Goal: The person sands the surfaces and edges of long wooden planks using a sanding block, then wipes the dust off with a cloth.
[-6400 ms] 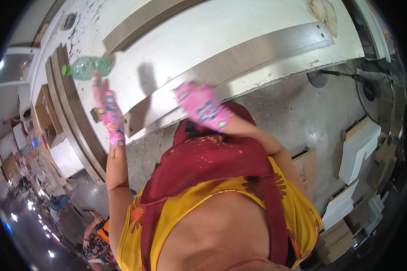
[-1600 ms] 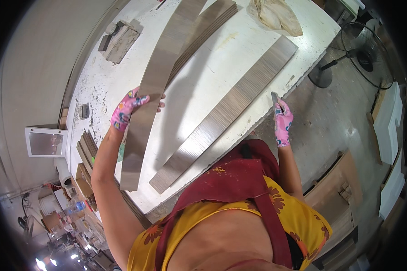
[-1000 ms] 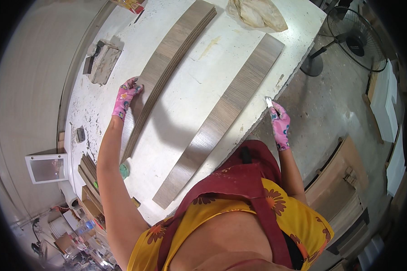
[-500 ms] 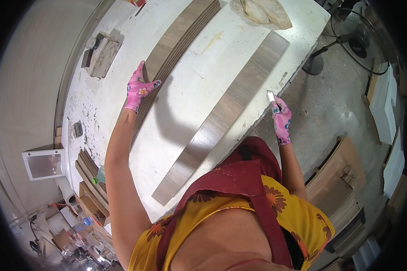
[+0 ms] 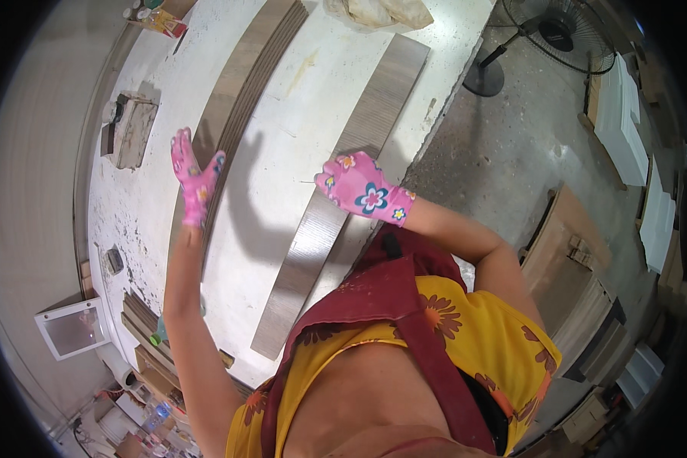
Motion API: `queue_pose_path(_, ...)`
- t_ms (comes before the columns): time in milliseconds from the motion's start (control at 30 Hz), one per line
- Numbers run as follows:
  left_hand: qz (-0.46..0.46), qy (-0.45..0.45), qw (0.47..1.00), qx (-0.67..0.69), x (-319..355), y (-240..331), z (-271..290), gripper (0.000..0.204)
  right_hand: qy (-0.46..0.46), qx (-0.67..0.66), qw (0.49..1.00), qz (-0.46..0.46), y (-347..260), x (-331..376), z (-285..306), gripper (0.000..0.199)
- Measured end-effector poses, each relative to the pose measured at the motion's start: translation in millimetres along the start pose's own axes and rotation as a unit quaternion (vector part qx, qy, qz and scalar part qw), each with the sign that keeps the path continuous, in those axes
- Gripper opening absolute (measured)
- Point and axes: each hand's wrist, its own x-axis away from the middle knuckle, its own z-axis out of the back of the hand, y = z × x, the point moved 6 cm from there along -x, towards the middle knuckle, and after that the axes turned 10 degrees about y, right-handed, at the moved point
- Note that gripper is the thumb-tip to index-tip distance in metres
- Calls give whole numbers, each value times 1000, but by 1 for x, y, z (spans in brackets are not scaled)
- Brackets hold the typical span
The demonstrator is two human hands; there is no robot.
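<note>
Right hand (image 5: 366,188) and left hand (image 5: 196,187), both gloved in pink floral, were well apart. Right had fingers curled in over the loose wood-grain board (image 5: 301,267); couldn't tell if it gripped anything. Board lay lengthwise along the near side of the white desk (image 5: 313,103). Left was spread, thumb out, over the board stack (image 5: 240,72); contact unclear. Stack lay farther in, apart from the loose board. Past it sat a worn block (image 5: 135,131). Crumpled pale sheet (image 5: 382,11) lay at the far end; black fan (image 5: 556,32) stood on the floor (image 5: 466,145) off the desk's right.
</note>
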Motion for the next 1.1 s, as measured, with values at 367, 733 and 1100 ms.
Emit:
queue_pose_path(367,0,-263,940,217,184,168,72,105,121,243,899,-343,369,17,115,26)
queue_pose_path(733,108,-219,930,275,191,164,70,94,146,271,935,-179,231,-25,51,16)
queue_pose_path(1100,330,201,841,378,210,50,157,76,-154,-61,977,134,-190,69,-82,18)
